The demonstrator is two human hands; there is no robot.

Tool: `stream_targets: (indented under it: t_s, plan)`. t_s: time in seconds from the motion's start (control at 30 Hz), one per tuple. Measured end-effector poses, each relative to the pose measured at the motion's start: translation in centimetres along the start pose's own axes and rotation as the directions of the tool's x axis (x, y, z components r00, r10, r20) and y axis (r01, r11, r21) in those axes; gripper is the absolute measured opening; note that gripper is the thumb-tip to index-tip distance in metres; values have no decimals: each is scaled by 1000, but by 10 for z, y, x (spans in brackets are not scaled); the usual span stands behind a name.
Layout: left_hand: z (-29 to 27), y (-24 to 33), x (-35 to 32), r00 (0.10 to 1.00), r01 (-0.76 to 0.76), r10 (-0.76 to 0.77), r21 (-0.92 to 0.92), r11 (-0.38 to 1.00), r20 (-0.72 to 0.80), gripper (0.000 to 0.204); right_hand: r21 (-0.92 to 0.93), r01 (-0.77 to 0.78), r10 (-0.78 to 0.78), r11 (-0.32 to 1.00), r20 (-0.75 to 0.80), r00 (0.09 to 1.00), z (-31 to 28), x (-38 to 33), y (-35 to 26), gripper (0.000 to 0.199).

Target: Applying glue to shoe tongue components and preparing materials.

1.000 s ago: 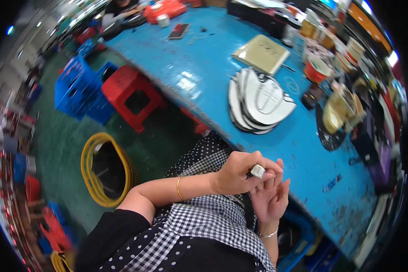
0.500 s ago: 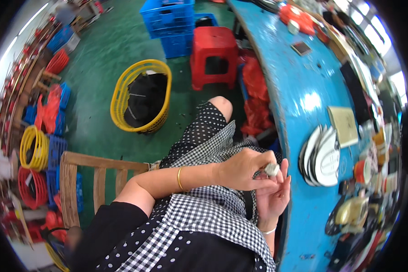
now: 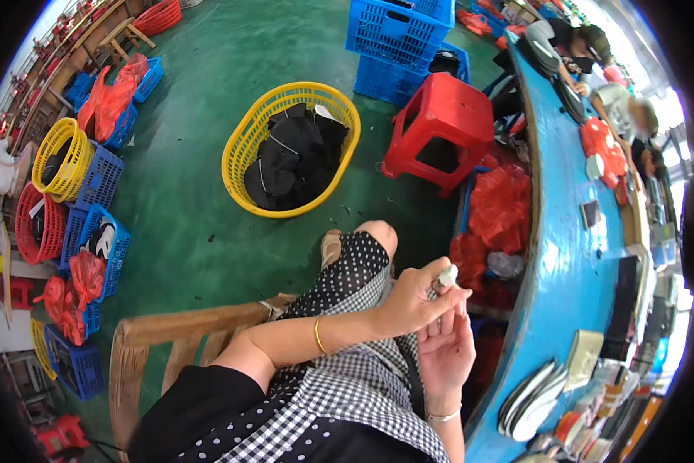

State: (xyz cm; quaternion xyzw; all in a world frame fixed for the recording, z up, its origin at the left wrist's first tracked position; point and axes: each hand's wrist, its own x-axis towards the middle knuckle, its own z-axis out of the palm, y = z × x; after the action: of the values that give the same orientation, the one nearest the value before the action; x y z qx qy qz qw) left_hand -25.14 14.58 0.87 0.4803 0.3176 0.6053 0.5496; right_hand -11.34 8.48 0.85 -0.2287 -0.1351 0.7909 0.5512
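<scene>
My left hand (image 3: 410,305), with a gold bracelet on its wrist, is closed around a small stubby thing with a pale, whitish-grey end (image 3: 446,276). That end pokes out beside the thumb and forefinger; the rest lies hidden in the fist, so its kind does not show. Just below, my right hand (image 3: 449,359) is turned palm up, a silver bracelet at its wrist. Its fingers reach loosely toward the left fingertips, and I cannot tell whether they touch. Both hands are over my checked apron (image 3: 355,366), left of the blue table (image 3: 551,255).
Flat white and black pieces (image 3: 531,401) lie stacked on the table near a beige pad (image 3: 584,359). Ahead stand a yellow basket (image 3: 235,158) of black pieces, a red stool (image 3: 459,104) and blue crates (image 3: 399,38). A wooden chair (image 3: 196,320) is at left. People sit farther along the table.
My view has turned, so the basket, stool and table appear shifted and people at the far table show. The hands stay together, the left still gripping the pale-ended thing.
</scene>
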Motion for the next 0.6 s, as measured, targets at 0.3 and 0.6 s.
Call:
stream_targets:
  t_s: [0.3,0.6]
  plan:
    - [-44,-90,215,858,264,-401,-395,880,-320,30,-189,-243,220,951,-136,966,-47,262,-75,47]
    - [-32,-55,302,996,41,-16,307,951,-82,51,-339,-61,29,939,-98,995,11,359,-146,26]
